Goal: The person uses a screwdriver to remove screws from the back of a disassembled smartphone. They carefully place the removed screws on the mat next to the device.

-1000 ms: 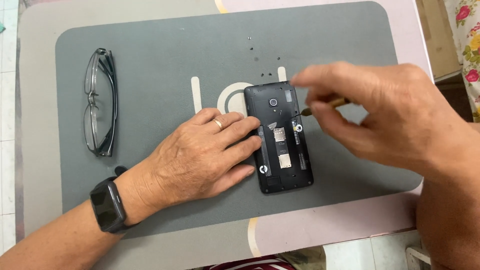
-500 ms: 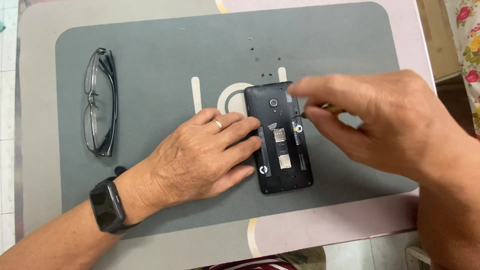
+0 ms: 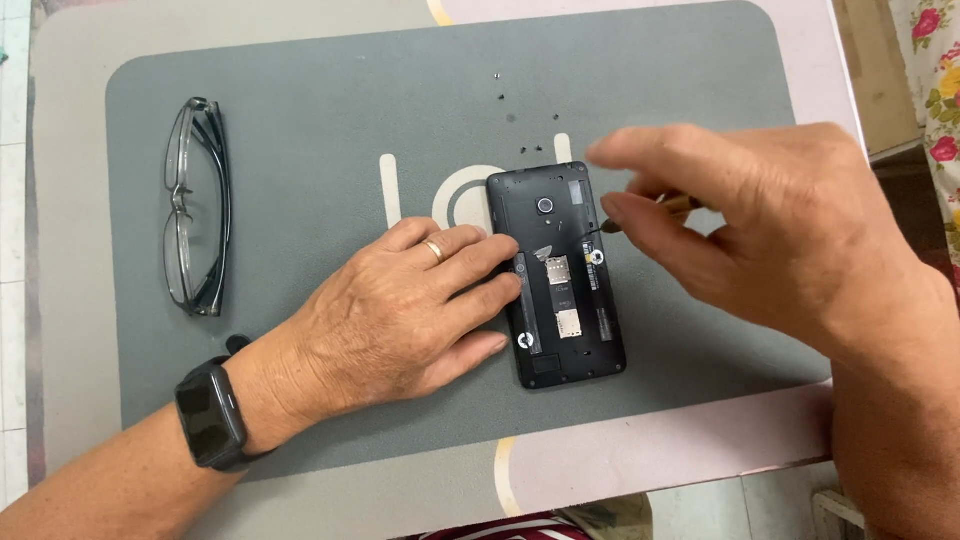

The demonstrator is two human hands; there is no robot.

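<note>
The phone lies face down near the middle of the grey mat, its back cover off and the inner frame exposed. Compared with the picture one second earlier, the right hand has been drawn back slightly to the right of the phone and turned, so that the tip of the screwdriver is now seen meeting the phone's right edge, below the camera lens. The phone itself has not shifted. From this it is judged that a screw on the right side of the frame is being worked.

The screwdriver is pinched between thumb and fingers of the right hand; most of its handle is hidden. The left hand is laid flat and spread, its fingertips pressed against the phone's left edge; nothing is gripped by it. A ring and a dark wristwatch are worn on that side.

Several small screws are scattered just above the phone. A pair of glasses, folded, lies well to the left of it. The mat is carried on a pale table; tiled floor is seen beyond the table's edges, and flowered cloth far right of the phone.
</note>
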